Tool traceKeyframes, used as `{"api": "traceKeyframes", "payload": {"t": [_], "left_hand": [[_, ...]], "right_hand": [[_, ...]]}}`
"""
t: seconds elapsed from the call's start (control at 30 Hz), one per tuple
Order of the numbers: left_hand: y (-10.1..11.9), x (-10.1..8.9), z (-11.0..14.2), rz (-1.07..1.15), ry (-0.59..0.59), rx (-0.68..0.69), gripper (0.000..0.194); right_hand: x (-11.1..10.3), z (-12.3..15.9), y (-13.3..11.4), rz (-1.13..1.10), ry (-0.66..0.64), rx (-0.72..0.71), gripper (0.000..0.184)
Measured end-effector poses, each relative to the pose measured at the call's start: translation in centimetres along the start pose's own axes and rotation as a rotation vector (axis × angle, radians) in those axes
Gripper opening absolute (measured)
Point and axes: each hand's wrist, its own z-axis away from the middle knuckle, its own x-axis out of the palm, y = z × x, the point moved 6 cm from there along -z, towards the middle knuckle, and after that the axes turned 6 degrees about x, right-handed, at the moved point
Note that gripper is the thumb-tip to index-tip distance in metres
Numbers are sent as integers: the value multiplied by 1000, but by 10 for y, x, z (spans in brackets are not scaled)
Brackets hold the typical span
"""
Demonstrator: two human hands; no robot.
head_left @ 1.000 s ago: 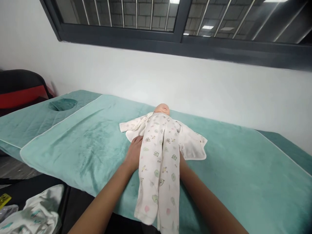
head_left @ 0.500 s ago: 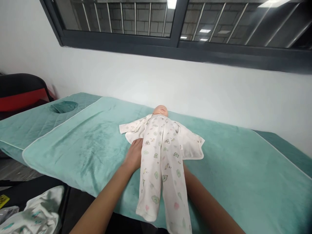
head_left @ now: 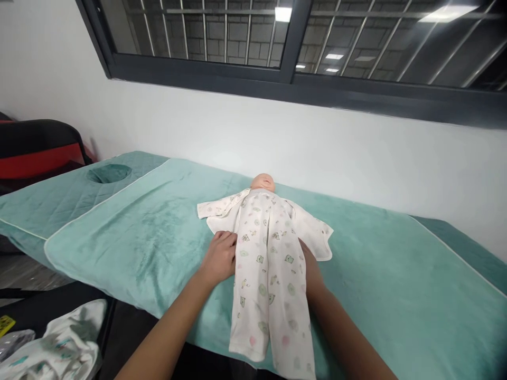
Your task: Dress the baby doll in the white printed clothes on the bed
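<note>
Patterned trousers (head_left: 255,285) are being arranged, it seems, on the teal cover (head_left: 158,248), legs toward its near edge. They are being flanked by the left hand (head_left: 220,256), fingers curled, and the right hand (head_left: 312,277), fingers covered by cloth; either grip cannot be told. Even handling of both sides seems to be being called for. Beyond, a spread top (head_left: 312,227) is being partly covered below the doll's head (head_left: 263,182).
</note>
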Motion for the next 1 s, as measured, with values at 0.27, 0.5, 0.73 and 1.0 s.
{"api": "traceKeyframes", "payload": {"t": [0.27, 0.5, 0.73, 1.0], "left_hand": [[1, 2, 5, 70, -76, -54, 21], [4, -2, 12, 110, -65, -100, 24], [-34, -11, 15, 246, 98, -357, 28], [-104, 1, 7, -151, -1, -732, 34]], "right_hand": [[-17, 27, -11, 428, -71, -424, 31], [-23, 35, -2, 390, -151, -359, 43], [-31, 35, 5, 124, -274, -192, 49], [-66, 23, 69, 68, 156, 320, 36]]}}
